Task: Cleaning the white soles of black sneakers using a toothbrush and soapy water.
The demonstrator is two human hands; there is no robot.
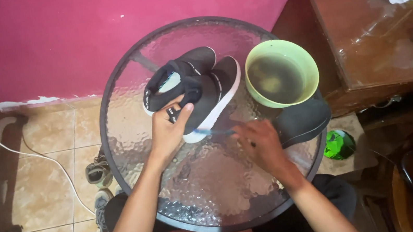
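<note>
Two black slip-on shoes with white soles lie side by side on a round glass table (131, 141). My left hand (168, 130) grips the heel of the nearer shoe (212, 97). The farther shoe (180, 74) rests behind it. A thin blue brush (212, 131) is in my right hand (261, 143), its tip against the white sole of the nearer shoe. A green bowl (281, 72) of murky water stands at the right of the shoes.
A black insole or cloth (301, 120) lies by the bowl at the table's right edge. Grey sneakers (99, 171) sit on the tiled floor under the table. A wooden cabinet (364, 33) with crumpled bags stands on the right. A green object (339, 144) lies below.
</note>
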